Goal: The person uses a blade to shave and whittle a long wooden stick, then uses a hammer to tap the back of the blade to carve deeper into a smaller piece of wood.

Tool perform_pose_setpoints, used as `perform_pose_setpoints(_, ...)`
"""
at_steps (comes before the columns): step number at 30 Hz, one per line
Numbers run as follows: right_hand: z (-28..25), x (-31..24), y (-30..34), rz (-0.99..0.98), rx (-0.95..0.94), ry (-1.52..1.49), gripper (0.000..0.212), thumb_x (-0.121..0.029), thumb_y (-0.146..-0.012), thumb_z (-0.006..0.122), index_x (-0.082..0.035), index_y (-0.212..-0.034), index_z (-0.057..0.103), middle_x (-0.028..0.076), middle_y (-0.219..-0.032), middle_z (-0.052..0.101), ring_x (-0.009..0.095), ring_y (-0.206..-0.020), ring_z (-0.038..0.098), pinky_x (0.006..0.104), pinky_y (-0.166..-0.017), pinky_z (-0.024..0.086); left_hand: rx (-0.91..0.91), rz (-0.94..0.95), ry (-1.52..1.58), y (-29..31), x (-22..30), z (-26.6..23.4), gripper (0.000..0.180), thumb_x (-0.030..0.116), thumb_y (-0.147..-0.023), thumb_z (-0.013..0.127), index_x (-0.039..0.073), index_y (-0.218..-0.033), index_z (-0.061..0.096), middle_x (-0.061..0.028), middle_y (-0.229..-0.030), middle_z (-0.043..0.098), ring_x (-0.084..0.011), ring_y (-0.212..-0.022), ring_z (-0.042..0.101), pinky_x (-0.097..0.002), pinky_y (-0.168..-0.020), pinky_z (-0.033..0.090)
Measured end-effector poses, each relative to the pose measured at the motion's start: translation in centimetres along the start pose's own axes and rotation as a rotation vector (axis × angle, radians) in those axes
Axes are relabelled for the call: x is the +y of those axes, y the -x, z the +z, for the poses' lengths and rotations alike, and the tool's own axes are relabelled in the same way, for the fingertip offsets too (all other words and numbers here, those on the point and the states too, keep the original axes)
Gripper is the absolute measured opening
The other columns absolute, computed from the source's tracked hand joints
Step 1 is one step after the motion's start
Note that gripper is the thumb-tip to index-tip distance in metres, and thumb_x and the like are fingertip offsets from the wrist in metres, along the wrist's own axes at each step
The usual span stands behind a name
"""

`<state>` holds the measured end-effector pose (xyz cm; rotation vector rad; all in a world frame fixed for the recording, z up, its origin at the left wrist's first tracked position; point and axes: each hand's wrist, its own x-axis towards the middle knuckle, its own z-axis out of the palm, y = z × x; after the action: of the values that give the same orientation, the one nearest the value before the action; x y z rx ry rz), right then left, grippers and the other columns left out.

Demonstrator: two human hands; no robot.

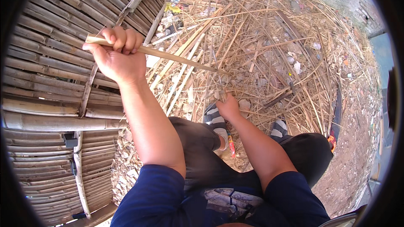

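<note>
Bamboo strip held tight over a straw floor

Bamboo is the long pale strip (155, 52) that the left hand (115, 54) holds. The fingers are wrapped tight around one end of it. From there the strip slants down to the right, away from the bamboo wall (46, 71), and its thin tip ends just above the right hand (227, 105). That hand is low, beside a striped sandal (214, 120), and its fingers are closed on something small that I cannot make out. Dry straw and cut sticks (261, 38) cover the ground to the right of the wall. A second striped sandal (278, 129) is farther from the wall.
</note>
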<state>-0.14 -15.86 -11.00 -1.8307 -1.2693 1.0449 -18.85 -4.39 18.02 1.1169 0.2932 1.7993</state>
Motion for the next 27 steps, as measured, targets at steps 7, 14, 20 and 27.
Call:
perform_pose_setpoints(7,-1.4,-9.1,1.0,-0.132,-0.056,-0.172,0.037,-0.019,-0.082,0.064,-0.002,-0.115,0.058,0.03,-0.098,0.066,0.045,-0.097,0.065,0.0494,-0.081,0.051,0.019,0.025,-0.084,-0.1,-0.5,1.1,0.064,0.075,-0.094,0.043,0.013,-0.077,0.048,0.004,-0.06,0.028,-0.0118,-0.054,0.019,-0.0289,-0.051,0.019)
perform_pose_setpoints(14,2.5,-0.6,1.0,-0.195,0.062,-0.22,0.049,-0.019,-0.081,0.067,-0.001,-0.126,0.056,0.031,-0.1,0.067,0.046,-0.096,0.067,0.0496,-0.084,0.054,0.03,0.015,-0.057,-0.2,-0.1,0.0,0.058,0.068,-0.097,0.045,0.014,-0.076,0.045,0.0038,-0.063,0.027,-0.0116,-0.055,0.02,-0.0273,-0.053,0.02)
perform_pose_setpoints(20,-0.5,7.5,-1.0,0.269,-0.093,0.076,0.055,-0.028,-0.081,0.069,0.003,-0.126,0.058,0.03,-0.114,0.066,0.044,-0.108,0.064,0.0474,-0.093,0.051,-0.001,-0.002,-0.023,-0.5,-0.5,1.0,0.063,0.072,-0.097,0.041,0.013,-0.075,0.047,0.0037,-0.06,0.028,-0.0115,-0.054,0.018,-0.0283,-0.051,0.019)
perform_pose_setpoints(27,-1.1,-5.0,-0.3,0.019,-0.131,-0.11,0.045,-0.026,-0.081,0.069,0.002,-0.115,0.058,0.029,-0.1,0.068,0.046,-0.096,0.066,0.0473,-0.087,0.052,-0.036,0.01,-0.052,-0.5,-0.7,1.4,0.062,0.07,-0.099,0.038,0.012,-0.077,0.047,0.0031,-0.06,0.028,-0.0121,-0.054,0.019,-0.0286,-0.052,0.02)
